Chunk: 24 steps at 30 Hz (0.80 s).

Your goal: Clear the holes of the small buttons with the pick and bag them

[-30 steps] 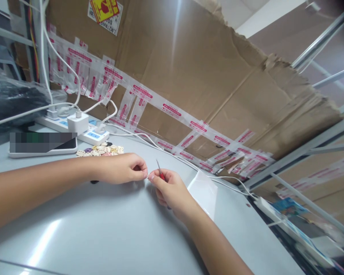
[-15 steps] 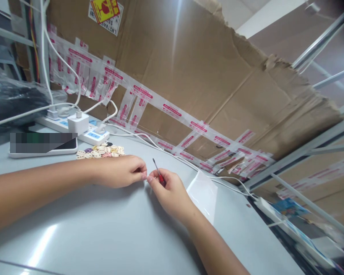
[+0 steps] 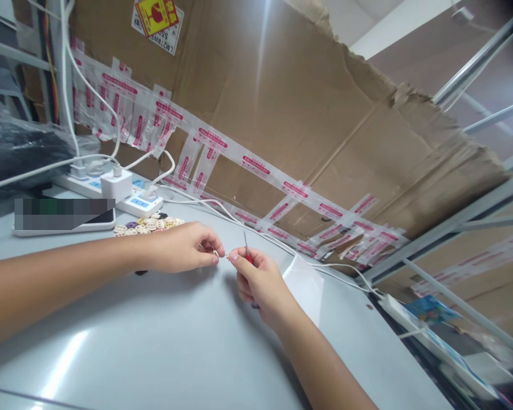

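My left hand (image 3: 194,247) is closed in a pinch above the table (image 3: 162,336), with a small cream-coloured piece (image 3: 216,253) at its fingertips. A short gap to its right, my right hand (image 3: 259,282) holds a small screwdriver (image 3: 249,258) with a thin metal shaft pointing up and a red handle mostly hidden in the palm. A tiny pale bit (image 3: 227,256) shows at the right thumb and forefinger; its kind is too small to make out. Beyond my left forearm lies a cluster of button-like pieces (image 3: 143,226), mostly cream, some purple, yellow, pink and black, partly covered by the arm.
A white-edged device (image 3: 64,230), its face blurred out, lies at the left beside a power strip (image 3: 143,203) with a white adapter (image 3: 116,185) and cables. Upright cardboard (image 3: 303,114) backs the table. A white sheet (image 3: 305,287) sits behind my right hand. Something dark (image 3: 141,273) peeks from under my left forearm.
My hands have moved slightly apart, the right one going right with the screwdriver. The left fingers have lifted and opened a little, showing the cream piece. A dark object now shows below the left forearm.
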Tool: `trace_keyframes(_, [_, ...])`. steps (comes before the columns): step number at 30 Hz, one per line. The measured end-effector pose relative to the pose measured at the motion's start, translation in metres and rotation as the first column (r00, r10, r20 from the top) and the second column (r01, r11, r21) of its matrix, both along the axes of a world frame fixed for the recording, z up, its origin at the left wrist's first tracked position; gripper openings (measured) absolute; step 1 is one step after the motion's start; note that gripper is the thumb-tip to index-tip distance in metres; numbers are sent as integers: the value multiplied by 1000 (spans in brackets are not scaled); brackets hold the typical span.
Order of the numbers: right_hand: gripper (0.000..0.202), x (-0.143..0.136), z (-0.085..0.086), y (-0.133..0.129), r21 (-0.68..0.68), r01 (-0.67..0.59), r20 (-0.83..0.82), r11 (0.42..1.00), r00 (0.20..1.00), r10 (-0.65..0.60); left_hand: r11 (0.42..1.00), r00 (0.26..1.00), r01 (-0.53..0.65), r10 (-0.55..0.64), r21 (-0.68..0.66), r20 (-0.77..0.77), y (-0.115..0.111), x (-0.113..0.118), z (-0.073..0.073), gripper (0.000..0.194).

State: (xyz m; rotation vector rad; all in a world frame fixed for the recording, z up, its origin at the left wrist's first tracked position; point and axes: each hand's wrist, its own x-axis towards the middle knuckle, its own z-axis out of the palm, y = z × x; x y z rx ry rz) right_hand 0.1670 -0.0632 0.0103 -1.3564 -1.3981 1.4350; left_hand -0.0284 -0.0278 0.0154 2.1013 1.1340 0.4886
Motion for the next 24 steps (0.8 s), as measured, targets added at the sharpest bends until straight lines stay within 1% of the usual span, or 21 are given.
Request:
trace_keyframes(5, [26,2,-1,2,-17,43,-46,999,998,-43,998,993,-16,23,-62,113,7,-2,-6,31])
trace_keyframes(10, [26,3,-1,1,-30,65,-68,997,995,-67,979,961,-72,119,-189,248,8,0,-4,33])
trace_keyframes(13, [24,3,-1,0,-49,64,-65,997,996,-67,985,946,-88,130,-152,298,7,2,-3,32])
trace_keyframes(15, [24,3,-1,0,-57,63,-63,996,996,-66,988,928,-74,117,-133,353,6,3,-4,30])
trace_keyframes(18, [24,2,0,0,-44,67,-75,997,995,-70,989,892,-42,102,-143,440,7,5,-6,26])
trace_keyframes(24, [26,1,1,-1,-29,47,-100,998,994,-49,990,868,-19,85,-139,489,9,5,-9,21])
